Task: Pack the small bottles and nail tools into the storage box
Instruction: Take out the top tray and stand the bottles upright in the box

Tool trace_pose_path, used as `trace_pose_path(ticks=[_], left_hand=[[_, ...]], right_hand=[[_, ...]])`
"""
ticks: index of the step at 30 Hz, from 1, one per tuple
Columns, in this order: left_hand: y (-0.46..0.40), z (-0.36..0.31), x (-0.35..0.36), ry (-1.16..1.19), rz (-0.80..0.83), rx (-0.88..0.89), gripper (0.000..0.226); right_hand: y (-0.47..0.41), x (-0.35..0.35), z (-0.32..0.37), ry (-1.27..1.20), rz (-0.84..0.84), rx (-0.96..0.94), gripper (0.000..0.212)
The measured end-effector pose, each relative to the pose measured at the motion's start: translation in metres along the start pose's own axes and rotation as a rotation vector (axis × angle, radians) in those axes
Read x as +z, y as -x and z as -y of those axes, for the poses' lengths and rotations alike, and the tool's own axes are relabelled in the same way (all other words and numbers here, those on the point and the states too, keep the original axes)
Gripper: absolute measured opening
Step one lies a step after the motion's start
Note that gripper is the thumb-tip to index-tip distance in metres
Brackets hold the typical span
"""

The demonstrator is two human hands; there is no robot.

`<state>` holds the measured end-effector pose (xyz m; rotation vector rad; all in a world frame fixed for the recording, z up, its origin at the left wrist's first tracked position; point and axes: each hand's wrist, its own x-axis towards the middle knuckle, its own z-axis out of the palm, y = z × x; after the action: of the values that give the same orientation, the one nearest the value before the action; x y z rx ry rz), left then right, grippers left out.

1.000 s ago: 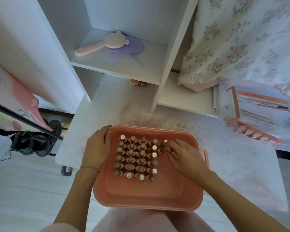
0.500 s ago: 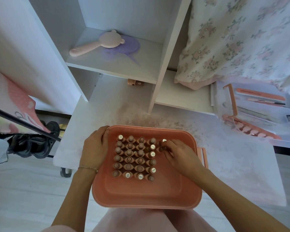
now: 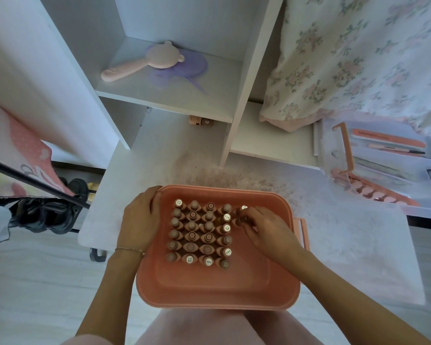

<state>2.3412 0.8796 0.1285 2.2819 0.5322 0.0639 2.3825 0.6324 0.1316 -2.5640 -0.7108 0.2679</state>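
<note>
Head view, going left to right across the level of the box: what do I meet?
Black shoes on the floor → left hand gripping the box's left rim → block of upright small bottles in the pink storage box → right hand pinching a bottle beside the block → clear tray of nail tools, further back.

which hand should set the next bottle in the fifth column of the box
Right. The right hand already pinches a bottle at that column; the left hand grips the storage box at its far-left rim.
</note>
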Motion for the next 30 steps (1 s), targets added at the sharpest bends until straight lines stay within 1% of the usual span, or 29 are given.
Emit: trace_pose_path(ticks=[6,9,14,18,20,30], left_hand=[[0.001,0.000,-0.001,0.008,0.002,0.005,0.030],[0.001,0.000,-0.001,0.009,0.005,0.009,0.030],[0.002,0.000,-0.002,0.023,0.007,0.006,0.030],[0.001,0.000,-0.001,0.023,0.008,0.002,0.030],[0.001,0.000,-0.001,0.020,0.010,-0.001,0.030],[0.001,0.001,-0.001,0.013,0.006,0.006,0.029]], right_hand=[[0.003,-0.006,0.004,0.099,0.009,-0.042,0.024],[0.003,-0.009,0.005,0.085,-0.020,-0.059,0.023],[-0.009,-0.010,-0.004,0.055,-0.064,0.053,0.030],[-0.021,-0.005,-0.007,-0.005,-0.007,0.140,0.027],[-0.023,-0.003,-0.008,-0.035,0.015,0.157,0.024],[-0.023,-0.001,-0.010,-0.076,-0.014,0.174,0.020]])
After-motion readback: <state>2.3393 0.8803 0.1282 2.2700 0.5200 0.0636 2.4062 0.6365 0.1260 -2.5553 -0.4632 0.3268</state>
